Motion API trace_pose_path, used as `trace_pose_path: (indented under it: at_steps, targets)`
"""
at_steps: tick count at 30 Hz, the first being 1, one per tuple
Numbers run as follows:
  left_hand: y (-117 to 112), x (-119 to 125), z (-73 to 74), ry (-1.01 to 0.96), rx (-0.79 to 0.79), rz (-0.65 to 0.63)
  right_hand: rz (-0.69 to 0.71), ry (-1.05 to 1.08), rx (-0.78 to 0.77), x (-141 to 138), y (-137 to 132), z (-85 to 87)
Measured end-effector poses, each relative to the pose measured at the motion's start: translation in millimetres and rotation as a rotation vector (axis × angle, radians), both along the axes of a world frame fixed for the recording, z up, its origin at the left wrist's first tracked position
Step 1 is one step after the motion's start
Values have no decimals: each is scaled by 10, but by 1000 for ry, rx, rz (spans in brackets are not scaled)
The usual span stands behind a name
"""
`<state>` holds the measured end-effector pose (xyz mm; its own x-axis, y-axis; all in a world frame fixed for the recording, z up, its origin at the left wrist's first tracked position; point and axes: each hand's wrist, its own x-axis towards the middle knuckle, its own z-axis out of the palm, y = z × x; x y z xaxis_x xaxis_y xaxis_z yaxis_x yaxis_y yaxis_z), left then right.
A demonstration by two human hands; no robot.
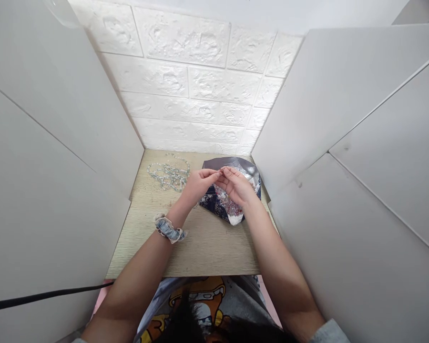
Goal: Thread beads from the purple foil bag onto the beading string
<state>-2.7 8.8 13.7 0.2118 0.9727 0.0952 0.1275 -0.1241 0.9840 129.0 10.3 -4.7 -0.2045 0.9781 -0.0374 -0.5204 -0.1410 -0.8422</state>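
Note:
Over a dark blue bag with a silvery lining (250,167), my two hands meet fingertip to fingertip. My left hand (200,183) is closed in a pinch, thumb against fingers. My right hand (239,186) pinches right beside it, its other fingers curled below. Whatever sits between the fingertips is too small to make out. Pink and white small beads (232,206) fill the bag's open middle, partly covered by my right hand. To the left lies a loose, looped heap of strung pale green and white beads (169,175).
A narrow wooden tabletop (200,247) runs between tall white panels on the left (75,157) and right (325,190). White brick-pattern wall (186,81) closes off the back. A black cable (50,296) crosses at lower left. A blue scrunchie (169,229) circles my left wrist.

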Motion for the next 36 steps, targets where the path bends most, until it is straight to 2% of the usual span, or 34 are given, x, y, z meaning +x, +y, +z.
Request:
trace_pose_path:
  at_steps: [8,23,36]
  targets:
    - [12,9,-23,16,31,18,19,0,-55,-21,-15,-4]
    - [10,16,-33,56,25,18,53,92,-36,-8,1,-42]
    - [19,11,-44,61,27,23,65,75,-23,-10,-1,-38]
